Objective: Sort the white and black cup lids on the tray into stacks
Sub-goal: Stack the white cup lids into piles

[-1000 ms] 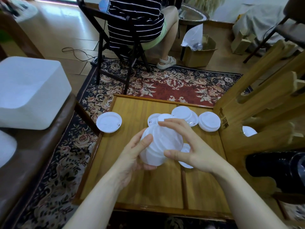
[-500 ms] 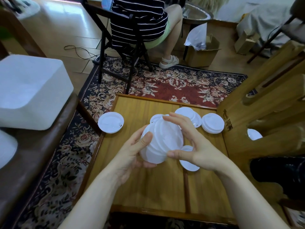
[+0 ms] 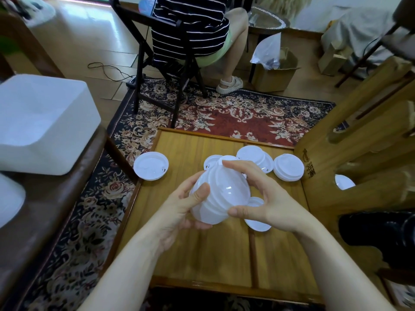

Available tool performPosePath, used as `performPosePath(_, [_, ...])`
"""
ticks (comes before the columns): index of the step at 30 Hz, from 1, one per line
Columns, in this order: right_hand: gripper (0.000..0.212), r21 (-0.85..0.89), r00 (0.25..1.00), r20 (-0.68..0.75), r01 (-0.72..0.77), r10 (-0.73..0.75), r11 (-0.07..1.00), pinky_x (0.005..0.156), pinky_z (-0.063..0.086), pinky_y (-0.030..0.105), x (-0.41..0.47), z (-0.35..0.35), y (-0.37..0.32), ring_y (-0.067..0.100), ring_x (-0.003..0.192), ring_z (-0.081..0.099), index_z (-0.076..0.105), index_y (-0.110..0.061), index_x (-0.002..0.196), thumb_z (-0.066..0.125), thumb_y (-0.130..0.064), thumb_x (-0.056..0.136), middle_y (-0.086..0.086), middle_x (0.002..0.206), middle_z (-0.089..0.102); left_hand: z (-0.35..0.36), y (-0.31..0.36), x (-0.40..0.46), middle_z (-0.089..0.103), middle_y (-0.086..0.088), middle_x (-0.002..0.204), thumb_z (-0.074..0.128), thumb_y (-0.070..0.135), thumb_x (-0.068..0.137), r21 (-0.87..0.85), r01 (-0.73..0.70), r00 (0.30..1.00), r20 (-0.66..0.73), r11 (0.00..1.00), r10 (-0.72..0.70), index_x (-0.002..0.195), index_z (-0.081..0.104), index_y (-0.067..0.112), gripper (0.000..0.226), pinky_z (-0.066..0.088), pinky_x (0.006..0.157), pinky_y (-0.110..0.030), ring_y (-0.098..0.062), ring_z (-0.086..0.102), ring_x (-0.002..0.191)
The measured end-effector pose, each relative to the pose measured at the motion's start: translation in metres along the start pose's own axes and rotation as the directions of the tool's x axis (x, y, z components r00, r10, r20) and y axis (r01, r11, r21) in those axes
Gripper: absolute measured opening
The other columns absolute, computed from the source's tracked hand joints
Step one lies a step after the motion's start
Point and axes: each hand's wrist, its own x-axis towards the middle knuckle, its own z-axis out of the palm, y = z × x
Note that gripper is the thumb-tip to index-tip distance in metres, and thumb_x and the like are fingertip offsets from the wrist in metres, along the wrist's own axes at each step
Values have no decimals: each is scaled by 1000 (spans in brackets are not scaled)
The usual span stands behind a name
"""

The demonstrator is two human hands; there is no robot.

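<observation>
Fingers curled, both hands: left hand (image 3: 179, 207) and right hand (image 3: 267, 205) clamp a tilted stack of white lids (image 3: 219, 196) between them, above the wooden tray (image 3: 190, 254). Loose white lids (image 3: 288, 167) lie behind on the tray; single lid (image 3: 151, 166) at its left rim.

Single head-worn wide-angle view, looking forward and down, close over wooden tray (image 3: 179, 254); rug (image 3: 224, 115) beyond.
</observation>
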Motion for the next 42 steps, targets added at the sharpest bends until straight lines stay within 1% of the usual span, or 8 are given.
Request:
performPosePath(5, [75, 2, 997, 67, -36, 36, 999, 114, 34, 34, -3, -3, -1, 7, 138, 36, 44, -30, 141, 79, -19, 76, -18, 144, 42, -2, -3, -2, 67, 4, 130, 87, 71, 48, 16, 14, 998, 57, 1000, -15, 134, 59, 43, 95, 60, 76, -44, -26, 69, 112])
performPosePath(11, [76, -32, 998, 47, -31, 33, 999, 114, 33, 33, -5, -1, -3, 4, 139, 34, 45, -31, 140, 80, -22, 74, -21, 143, 42, -1, -5, -3, 67, 5, 131, 67, 49, 79, -50, -4, 1000, 12, 999, 5, 135, 59, 40, 57, 60, 80, -46, -24, 67, 116])
performPosePath(22, [78, -120, 998, -63, -19, 12, 993, 103, 45, 35, -9, 14, 2, 2, 131, 39, 42, -42, 134, 80, -51, 66, -21, 136, 40, 2, -8, -7, 68, 7, 129, 67, 52, 77, -39, -24, 998, -54, 999, 22, 134, 60, 39, 58, 60, 75, -42, -21, 68, 114])
performPosePath(29, [76, -150, 992, -124, -13, -5, 989, 98, 46, 29, -9, 21, -2, -2, 129, 39, 41, -43, 131, 82, -42, 67, -26, 132, 38, 6, -9, -8, 69, 8, 126, 73, 54, 72, -40, -45, 997, -69, 998, 42, 134, 59, 38, 66, 61, 77, -43, -18, 69, 111])
performPosePath(33, [78, -176, 984, -177, -46, 14, 983, 94, 40, 15, -9, 35, -1, -6, 125, 37, 38, -40, 131, 86, -37, 69, -27, 129, 36, 7, -11, -7, 69, 9, 122, 77, 60, 54, 30, -67, 993, -98, 997, 70, 126, 60, 41, 76, 62, 81, -46, -14, 71, 104])
performPosePath(36, [78, -209, 975, -220, -59, 12, 976, 90, 39, 10, -9, 43, -2, -7, 124, 37, 38, -35, 132, 85, -37, 71, -28, 129, 34, 9, -13, -7, 69, 11, 120, 76, 60, 53, 38, -80, 991, -108, 996, 83, 123, 60, 43, 74, 63, 76, -39, -16, 71, 103])
performPosePath(40, [69, 10, 994, -84, -69, 69, 998, 99, 37, 11, -5, 28, -3, -4, 129, 39, 45, -37, 133, 77, -46, 72, -24, 134, 42, 9, -14, -4, 67, 9, 124, 73, 62, 53, 41, -103, 982, -154, 994, 108, 123, 62, 46, 72, 62, 70, -38, -19, 68, 108])
performPosePath(42, [57, 97, 986, -119, -106, 117, 990, 104, 41, 20, 2, 10, 7, -1, 126, 47, 50, -34, 130, 72, -47, 79, -19, 135, 49, 10, -12, -2, 66, 10, 126, 73, 62, 53, 17, -112, 979, -171, 994, 114, 124, 63, 44, 74, 62, 70, -40, -18, 67, 111])
